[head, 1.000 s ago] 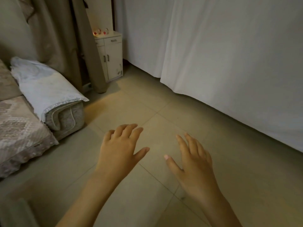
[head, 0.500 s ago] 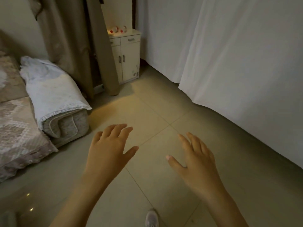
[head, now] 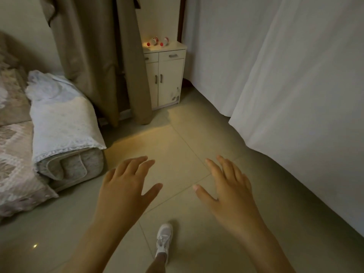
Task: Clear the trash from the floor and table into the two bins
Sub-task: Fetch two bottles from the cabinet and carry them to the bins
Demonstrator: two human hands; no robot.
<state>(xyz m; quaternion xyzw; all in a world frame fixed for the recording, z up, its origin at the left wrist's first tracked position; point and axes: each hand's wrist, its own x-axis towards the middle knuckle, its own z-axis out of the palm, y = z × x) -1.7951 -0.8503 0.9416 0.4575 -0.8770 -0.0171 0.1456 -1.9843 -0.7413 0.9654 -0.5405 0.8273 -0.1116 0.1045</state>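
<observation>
My left hand and my right hand are held out side by side over the tiled floor, palms down, fingers straight and spread. Neither holds anything. No trash, bin or table shows in this view. Two small red-and-white bottles lie on top of a white cabinet in the far corner.
A sofa arm under a white lace cloth stands at the left. Beige curtains hang behind it. A white sheet hangs down the right side to the floor. My white shoe is on the tiles below my hands.
The view has swung left and come closer to the cabinet, which now sits nearer the centre. My shoe has stepped further into view. Both hands stay out and empty.
</observation>
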